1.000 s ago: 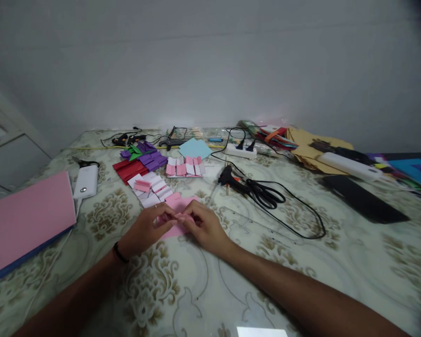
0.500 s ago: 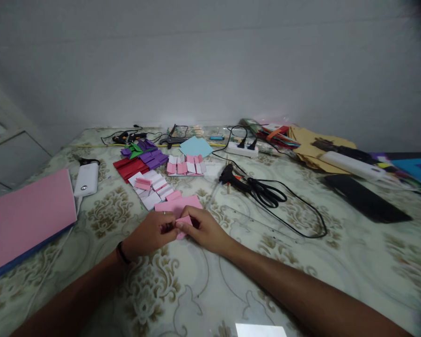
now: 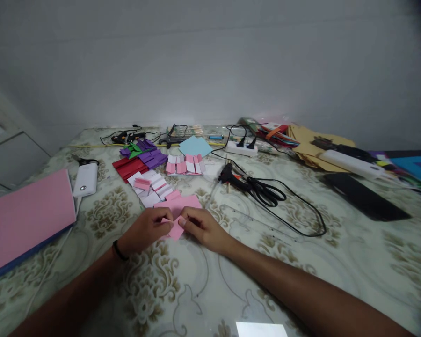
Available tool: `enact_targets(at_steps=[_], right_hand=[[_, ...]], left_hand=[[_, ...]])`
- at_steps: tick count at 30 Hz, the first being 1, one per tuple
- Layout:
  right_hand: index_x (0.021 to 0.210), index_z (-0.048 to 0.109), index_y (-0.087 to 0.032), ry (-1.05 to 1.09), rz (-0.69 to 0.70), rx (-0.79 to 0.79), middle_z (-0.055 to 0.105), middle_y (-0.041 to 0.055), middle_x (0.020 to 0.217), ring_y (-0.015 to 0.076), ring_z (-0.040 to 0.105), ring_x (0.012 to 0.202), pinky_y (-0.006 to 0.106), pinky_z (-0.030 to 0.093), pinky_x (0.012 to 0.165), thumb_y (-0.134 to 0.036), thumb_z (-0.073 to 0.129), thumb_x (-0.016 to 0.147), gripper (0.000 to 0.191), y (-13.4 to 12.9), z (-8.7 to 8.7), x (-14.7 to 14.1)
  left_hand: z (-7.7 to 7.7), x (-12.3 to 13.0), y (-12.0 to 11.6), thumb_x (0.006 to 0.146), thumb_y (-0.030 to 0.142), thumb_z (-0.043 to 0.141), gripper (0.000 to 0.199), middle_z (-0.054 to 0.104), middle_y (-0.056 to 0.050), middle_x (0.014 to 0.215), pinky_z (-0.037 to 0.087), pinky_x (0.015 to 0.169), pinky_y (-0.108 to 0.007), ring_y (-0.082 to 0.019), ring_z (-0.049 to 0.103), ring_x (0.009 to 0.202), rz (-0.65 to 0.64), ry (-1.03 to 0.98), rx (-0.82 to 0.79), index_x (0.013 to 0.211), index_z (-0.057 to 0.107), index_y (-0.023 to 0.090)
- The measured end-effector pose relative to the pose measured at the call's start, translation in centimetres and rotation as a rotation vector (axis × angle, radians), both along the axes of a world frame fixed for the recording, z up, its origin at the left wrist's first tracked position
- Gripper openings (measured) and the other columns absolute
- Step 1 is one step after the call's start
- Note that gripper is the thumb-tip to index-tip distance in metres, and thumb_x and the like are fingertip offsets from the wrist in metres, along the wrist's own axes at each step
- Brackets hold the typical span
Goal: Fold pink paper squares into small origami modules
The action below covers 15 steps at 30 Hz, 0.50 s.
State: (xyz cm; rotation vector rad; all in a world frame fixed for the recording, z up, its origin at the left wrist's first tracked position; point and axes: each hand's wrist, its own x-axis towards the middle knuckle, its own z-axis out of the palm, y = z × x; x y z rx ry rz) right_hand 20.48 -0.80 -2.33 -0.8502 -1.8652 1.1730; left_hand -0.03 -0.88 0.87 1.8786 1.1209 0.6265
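Between my two hands is a small piece of pink paper (image 3: pixel 176 231), tilted with one corner pointing down. My left hand (image 3: pixel 148 230) pinches its left side, thumb on top. On the other side my right hand (image 3: pixel 204 229) grips the right edge between thumb and fingers. Just behind them lies a larger pink sheet (image 3: pixel 182 203), partly covered by my hands. White and pink folded paper pieces (image 3: pixel 154 186) spread beyond it, and another group of pink and white folded pieces (image 3: pixel 185 165) lies farther back.
To the right rests a black glue gun (image 3: pixel 233 177) with a coiled cord. A power strip (image 3: pixel 242 148) sits behind it, and a black phone-like slab (image 3: pixel 366 196) lies far right. On the left are a white power bank (image 3: pixel 86 179) and pink sheets (image 3: pixel 31 215). Red folded paper (image 3: pixel 126 167) lies behind.
My hands have moved slightly apart, the left shifting left. More of the small pink paper shows between them, its corner now pointing down.
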Motion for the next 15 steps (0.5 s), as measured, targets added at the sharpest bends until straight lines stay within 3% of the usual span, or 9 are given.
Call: enact_targets(at_steps=[10, 15], right_hand=[[0.072, 0.060, -0.017, -0.045, -0.041, 0.161, 0.059, 0.0010, 0.069, 0.0123, 0.051, 0.063, 0.024, 0.038, 0.061, -0.048, 0.053, 0.099, 0.041, -0.27, -0.22, -0.37], [0.068, 0.052, -0.018, -0.041, -0.041, 0.236, 0.052, -0.0008, 0.066, 0.0114, 0.046, 0.060, 0.024, 0.035, 0.059, -0.043, 0.053, 0.100, 0.040, -0.47, -0.28, -0.46]], left_hand=[[0.42, -0.12, 0.11, 0.089, 0.028, 0.056, 0.019, 0.063, 0.001, 0.071, 0.040, 0.060, -0.021, -0.012, 0.053, 0.065, 0.003, 0.041, 0.111, 0.077, 0.065, 0.016], [0.49, -0.11, -0.02, 0.092, 0.033, 0.053, 0.023, 0.061, 0.000, 0.072, 0.042, 0.056, -0.021, -0.012, 0.053, 0.062, -0.040, 0.031, 0.075, 0.080, 0.063, 0.016]])
